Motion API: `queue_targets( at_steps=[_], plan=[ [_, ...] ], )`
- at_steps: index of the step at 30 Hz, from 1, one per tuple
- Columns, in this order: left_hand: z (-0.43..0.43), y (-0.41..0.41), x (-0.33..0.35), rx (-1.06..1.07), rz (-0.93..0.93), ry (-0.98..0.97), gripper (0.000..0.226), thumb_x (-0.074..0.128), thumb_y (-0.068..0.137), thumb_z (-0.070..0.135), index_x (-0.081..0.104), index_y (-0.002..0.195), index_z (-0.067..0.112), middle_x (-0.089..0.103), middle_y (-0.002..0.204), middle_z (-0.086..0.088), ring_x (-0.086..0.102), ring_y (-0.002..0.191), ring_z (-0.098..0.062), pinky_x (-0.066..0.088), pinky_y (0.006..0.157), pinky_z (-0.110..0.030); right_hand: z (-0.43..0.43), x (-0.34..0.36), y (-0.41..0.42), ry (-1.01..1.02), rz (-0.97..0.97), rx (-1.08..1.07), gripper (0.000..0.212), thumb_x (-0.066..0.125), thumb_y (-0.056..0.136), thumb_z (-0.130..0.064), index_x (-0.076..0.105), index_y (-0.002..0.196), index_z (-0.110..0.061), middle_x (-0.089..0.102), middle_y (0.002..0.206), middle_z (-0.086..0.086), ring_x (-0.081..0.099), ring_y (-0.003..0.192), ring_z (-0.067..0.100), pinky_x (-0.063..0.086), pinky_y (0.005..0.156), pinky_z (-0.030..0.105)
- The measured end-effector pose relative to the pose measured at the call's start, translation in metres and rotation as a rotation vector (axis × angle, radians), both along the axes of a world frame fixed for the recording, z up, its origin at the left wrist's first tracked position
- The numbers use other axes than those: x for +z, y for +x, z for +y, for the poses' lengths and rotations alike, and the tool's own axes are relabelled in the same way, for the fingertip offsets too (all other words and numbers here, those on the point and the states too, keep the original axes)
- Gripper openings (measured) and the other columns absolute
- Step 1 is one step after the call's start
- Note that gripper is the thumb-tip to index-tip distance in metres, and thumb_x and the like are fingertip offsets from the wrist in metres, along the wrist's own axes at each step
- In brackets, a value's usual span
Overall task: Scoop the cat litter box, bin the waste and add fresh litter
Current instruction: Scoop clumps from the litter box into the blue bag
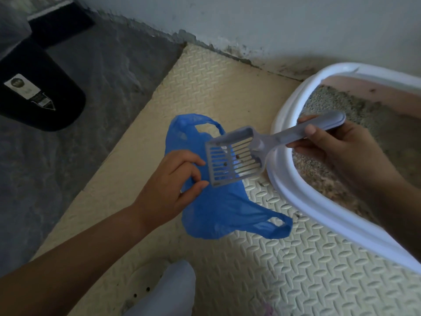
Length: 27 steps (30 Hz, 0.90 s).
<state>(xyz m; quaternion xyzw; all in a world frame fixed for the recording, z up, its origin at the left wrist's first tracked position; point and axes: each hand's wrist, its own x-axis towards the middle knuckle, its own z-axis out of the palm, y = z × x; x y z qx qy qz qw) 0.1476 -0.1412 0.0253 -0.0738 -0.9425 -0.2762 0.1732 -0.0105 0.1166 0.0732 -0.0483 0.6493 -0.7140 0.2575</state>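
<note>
A person crouches over a cream ridged mat [296,270] at the foot of a pale wall [250,23]. The mat's left edge runs on a slant from the wall down to the lower left, with grey floor [91,133] beyond it. On the right a white-rimmed box [319,208] curves from the wall towards the lower right and is cut off by the frame. It holds grey litter [341,106]. Bare mat lies open in front of the box, towards the viewer.

The right hand [337,151] grasps the handle of a grey slotted scoop [237,160]. The scoop's long axis runs from upper right, the handle end over the box, to lower left, where the head sits past the rim above a blue plastic bag [227,208]. Two small dark bits rest on the slots. The left hand [173,179] pinches the bag's near edge just beside the scoop head. The bag's two loop handles splay out, one towards the wall, one towards the box.

At far left a black object [34,110] stands on the floor. It has a white and grey label [29,91], and its writing is too small to read. A white-clad knee [173,290] shows at the bottom edge.
</note>
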Motion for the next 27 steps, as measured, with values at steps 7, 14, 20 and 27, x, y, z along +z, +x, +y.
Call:
queue_targets(
  at_steps=[7,14,20,27],
  plan=[
    [0.036,-0.036,0.001,-0.044,-0.022,0.126,0.029,0.052,0.095,0.033,0.057,0.078,0.009,0.057,0.106,-0.001,0.051,0.103,-0.006,0.031,0.097,-0.014,0.052,-0.008,-0.004,-0.052,-0.114,-0.261,0.041,0.067,0.063,-0.034,0.063,0.097,-0.012,0.074,0.083,0.003,0.071,0.084,0.012,0.055,0.070,0.017],
    [0.094,-0.074,0.001,-0.182,-0.066,0.211,0.023,0.054,0.092,0.030,0.056,0.079,0.012,0.055,0.105,0.003,0.051,0.103,-0.004,0.033,0.096,-0.014,0.117,-0.019,0.002,-0.072,-0.156,-0.488,0.035,0.065,0.070,-0.030,0.064,0.099,-0.011,0.074,0.084,0.005,0.071,0.082,0.012,0.054,0.068,0.016],
    [0.134,-0.096,-0.009,-0.383,-0.123,0.171,0.023,0.050,0.096,0.037,0.055,0.084,0.018,0.052,0.108,0.008,0.049,0.108,-0.001,0.034,0.098,-0.015,0.163,-0.026,0.012,-0.031,-0.132,-0.595,0.036,0.071,0.065,-0.035,0.068,0.095,-0.016,0.074,0.082,0.006,0.071,0.080,0.013,0.055,0.067,0.018],
    [0.144,-0.108,-0.030,-0.367,-0.190,0.139,0.023,0.053,0.092,0.039,0.058,0.085,0.018,0.050,0.108,0.013,0.050,0.109,-0.002,0.035,0.097,-0.012,0.215,-0.043,0.019,0.327,0.015,-0.708,0.028,0.072,0.080,-0.028,0.066,0.102,-0.011,0.071,0.093,0.012,0.070,0.085,0.015,0.056,0.071,0.026]
  ],
)
